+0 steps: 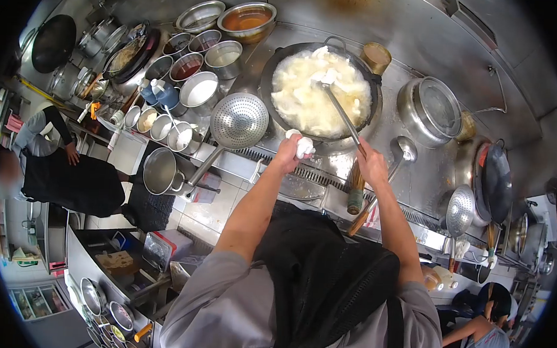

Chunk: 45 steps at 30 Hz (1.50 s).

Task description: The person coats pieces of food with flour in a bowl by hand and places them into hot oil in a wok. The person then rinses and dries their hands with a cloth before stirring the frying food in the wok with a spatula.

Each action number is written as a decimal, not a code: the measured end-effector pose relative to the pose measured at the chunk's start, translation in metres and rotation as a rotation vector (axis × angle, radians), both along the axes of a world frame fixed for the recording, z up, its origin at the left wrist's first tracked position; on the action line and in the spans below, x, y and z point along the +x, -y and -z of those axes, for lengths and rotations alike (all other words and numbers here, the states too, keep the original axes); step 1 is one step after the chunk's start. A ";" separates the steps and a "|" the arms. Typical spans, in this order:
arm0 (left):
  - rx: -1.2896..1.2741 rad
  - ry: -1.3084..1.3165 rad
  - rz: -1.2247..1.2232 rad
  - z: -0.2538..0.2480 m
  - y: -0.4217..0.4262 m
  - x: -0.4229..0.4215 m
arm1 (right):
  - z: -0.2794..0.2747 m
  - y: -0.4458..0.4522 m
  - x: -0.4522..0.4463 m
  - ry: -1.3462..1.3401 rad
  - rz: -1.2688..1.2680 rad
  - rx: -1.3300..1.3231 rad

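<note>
My left hand, closed around a soft white lump, hovers just in front of the wok's near rim. From its look I cannot tell whether the lump is coated food or crumpled cloth. My right hand grips the metal handle of a long-handled cooking utensil. The far end of that utensil dips into the black wok, its head hidden among white pieces. Bubbling pale liquid and white-coated pieces fill the wok. A ladle lies to the right of my right hand.
A large perforated skimmer rests left of the wok by a deep pot. Bowls of sauces and powders, including a white one, crowd the left. A brush stands at the front edge. People are at far left and lower right.
</note>
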<state>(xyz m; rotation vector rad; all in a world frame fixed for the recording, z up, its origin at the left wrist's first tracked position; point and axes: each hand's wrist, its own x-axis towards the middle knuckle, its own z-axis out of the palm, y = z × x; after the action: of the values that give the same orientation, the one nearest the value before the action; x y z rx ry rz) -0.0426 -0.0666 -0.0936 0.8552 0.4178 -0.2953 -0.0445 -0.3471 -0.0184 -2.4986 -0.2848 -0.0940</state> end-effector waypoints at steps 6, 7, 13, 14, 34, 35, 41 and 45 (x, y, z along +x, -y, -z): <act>0.177 -0.119 -0.072 -0.025 0.010 -0.008 | -0.024 0.015 -0.005 -0.130 -0.007 0.242; 0.228 -0.145 -0.106 -0.027 0.014 -0.008 | -0.033 0.019 -0.011 -0.161 -0.001 0.272; 0.216 -0.088 -0.147 -0.016 0.016 -0.004 | -0.101 0.048 -0.060 -0.493 0.173 0.669; 0.202 -0.054 -0.141 -0.012 0.014 -0.003 | -0.101 0.051 -0.059 -0.452 0.184 0.697; 0.158 0.043 -0.184 0.003 0.014 -0.008 | -0.016 0.014 0.079 -1.209 0.270 1.456; 0.156 0.056 -0.174 0.001 0.016 -0.009 | -0.018 0.008 0.081 -1.238 0.264 1.491; 0.129 0.048 -0.266 -0.007 0.024 -0.012 | -0.020 -0.019 0.081 -1.335 0.143 1.534; 0.157 -0.004 -0.294 -0.002 0.022 -0.016 | -0.027 -0.039 0.061 -1.049 0.152 1.214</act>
<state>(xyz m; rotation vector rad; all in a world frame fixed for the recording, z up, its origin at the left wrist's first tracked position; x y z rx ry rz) -0.0590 -0.0882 -0.0911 0.9331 0.5682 0.0078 0.0160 -0.3084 0.0085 -1.1067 0.3320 0.7357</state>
